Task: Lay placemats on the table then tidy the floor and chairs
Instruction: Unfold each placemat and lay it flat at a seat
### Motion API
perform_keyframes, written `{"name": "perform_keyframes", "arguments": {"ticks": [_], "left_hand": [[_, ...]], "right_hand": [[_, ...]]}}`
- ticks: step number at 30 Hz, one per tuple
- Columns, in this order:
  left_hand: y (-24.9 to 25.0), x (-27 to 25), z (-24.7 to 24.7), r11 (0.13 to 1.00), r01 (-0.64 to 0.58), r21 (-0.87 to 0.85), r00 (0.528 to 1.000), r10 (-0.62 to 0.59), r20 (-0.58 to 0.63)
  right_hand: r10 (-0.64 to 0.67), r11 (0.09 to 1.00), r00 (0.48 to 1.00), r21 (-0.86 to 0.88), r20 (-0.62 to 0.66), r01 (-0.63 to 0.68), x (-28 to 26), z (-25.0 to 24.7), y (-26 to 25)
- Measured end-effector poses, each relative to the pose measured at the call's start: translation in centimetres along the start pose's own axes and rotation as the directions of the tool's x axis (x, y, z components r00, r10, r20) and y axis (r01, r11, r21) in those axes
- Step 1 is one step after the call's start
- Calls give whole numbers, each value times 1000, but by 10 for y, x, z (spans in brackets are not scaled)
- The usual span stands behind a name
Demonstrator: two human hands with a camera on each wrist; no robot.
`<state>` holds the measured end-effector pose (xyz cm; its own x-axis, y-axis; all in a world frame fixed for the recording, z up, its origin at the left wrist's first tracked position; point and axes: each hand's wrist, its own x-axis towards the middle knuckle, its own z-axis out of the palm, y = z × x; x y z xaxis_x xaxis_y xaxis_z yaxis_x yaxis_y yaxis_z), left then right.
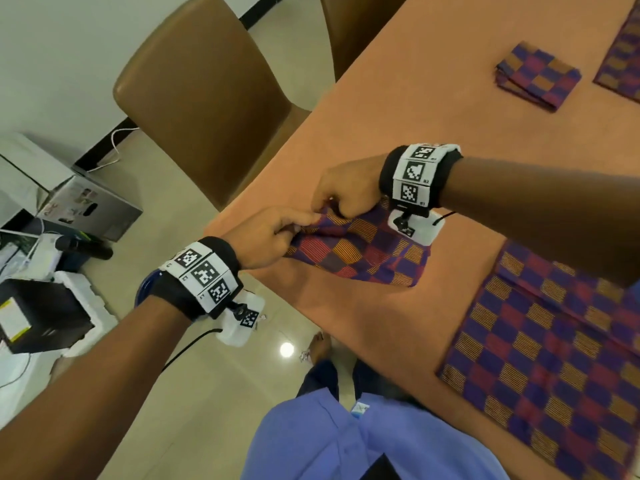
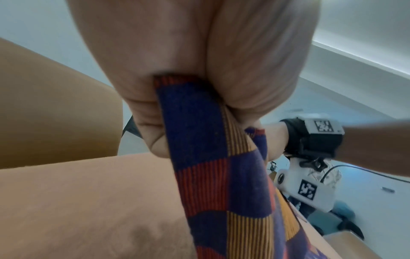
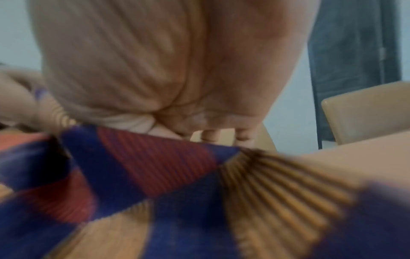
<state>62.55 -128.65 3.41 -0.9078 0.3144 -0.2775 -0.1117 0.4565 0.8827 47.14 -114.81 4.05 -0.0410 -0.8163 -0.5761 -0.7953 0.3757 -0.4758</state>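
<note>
**At the table corner, both hands on one folded placemat**

Near the corner of the orange table [image 1: 398,98], the left hand [image 1: 266,240] and the right hand [image 1: 346,192] met at the same edge of a checked placemat [image 1: 363,251], woven in purple, red and orange. The left wrist view showed the left thumb and fingers [image 2: 144,112] curled and pinching the cloth between them. The right hand's fingers were curled too, gripping the bunched edge just beside the left hand; its wrist view was blurred, with the cloth filling the lower part. The placemat hung partly lifted, its far part resting on the table.

A second placemat [image 1: 540,348] lay spread flat near the table edge, to the right. A folded placemat [image 1: 536,74] sat farther along the table, and just beyond it another flat one [image 1: 620,53] reached the picture's edge. Two brown chairs [image 1: 204,98] stood at the table's far side, on a pale tiled floor [image 1: 173,393].
</note>
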Motion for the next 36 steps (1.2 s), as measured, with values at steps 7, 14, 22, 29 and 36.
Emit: {"name": "perform_keyframes", "arguments": {"ticks": [7,14,22,29,36], "left_hand": [[-12,-10,10,934,76,-350,994,-98,-46],[9,12,10,962,24,-271,984,-71,-164],[-17,56,-43,941,245,233,931,-161,-328],[-78,55,-43,683,580,444,744,-224,-629],[-59,48,58,727,393,563,919,-293,-265]], "right_hand": [[301,954,953,-15,36,-301,-54,-18,64],[478,868,830,13,-288,-496,-138,-63,113],[389,757,593,-123,-705,-642,-110,-120,152],[622,763,423,387,-659,-517,-40,-64,178],[782,621,523,498,-339,-605,-56,30,202]]}}
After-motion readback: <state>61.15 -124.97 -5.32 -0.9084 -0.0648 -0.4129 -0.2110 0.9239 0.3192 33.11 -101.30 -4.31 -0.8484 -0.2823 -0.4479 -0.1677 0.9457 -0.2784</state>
